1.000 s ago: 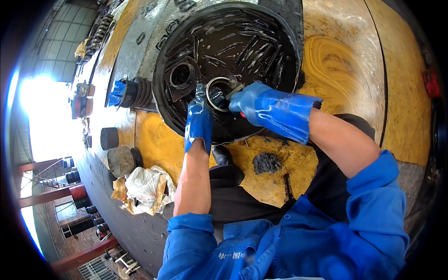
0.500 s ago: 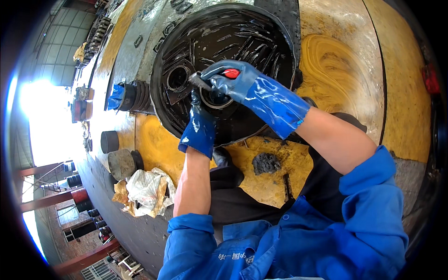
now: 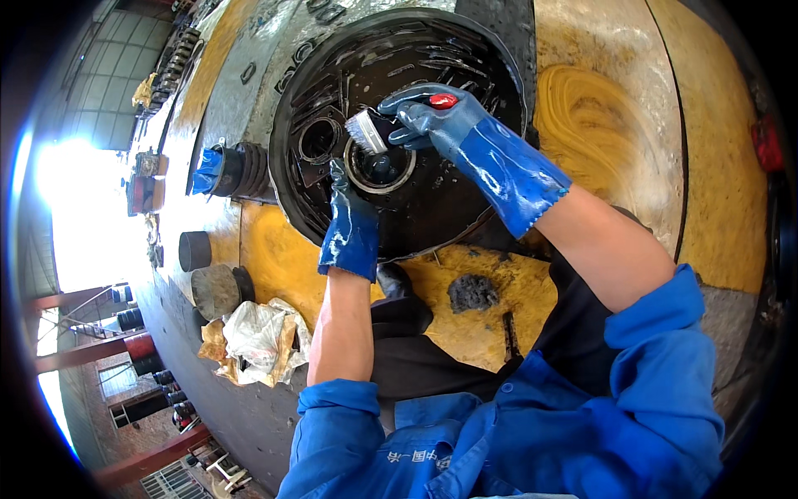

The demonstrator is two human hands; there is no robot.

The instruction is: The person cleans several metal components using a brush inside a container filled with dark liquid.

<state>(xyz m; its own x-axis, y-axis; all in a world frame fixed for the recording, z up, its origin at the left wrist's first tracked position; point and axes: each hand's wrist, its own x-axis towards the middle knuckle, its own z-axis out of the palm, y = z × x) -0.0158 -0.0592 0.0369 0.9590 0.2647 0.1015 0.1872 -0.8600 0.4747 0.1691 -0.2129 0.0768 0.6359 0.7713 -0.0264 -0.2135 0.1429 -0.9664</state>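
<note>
Both my hands wear blue rubber gloves. My right hand (image 3: 432, 121) grips a paintbrush (image 3: 370, 131) with a red handle and pale bristles, held over a metal ring (image 3: 381, 166) inside a large round black greasy housing (image 3: 399, 50). My left hand (image 3: 349, 220) reaches into the housing and rests its fingers on the near-left edge of that ring. A second, smaller round opening (image 3: 317, 140) lies just left of the ring. Black ribs and slots fill the housing's floor.
The housing sits on a big yellow and grey metal surface (image 3: 598, 108). A dark rag lump (image 3: 472, 291) lies on the yellow part near me. To the left are black cylinders (image 3: 196, 249), a crumpled plastic bag (image 3: 253, 337) and a black part with a blue cloth (image 3: 218, 170).
My right hand has lifted and swung the brush up and left, so the bristles now show above the ring. My left hand has moved slightly deeper onto the ring's edge.
</note>
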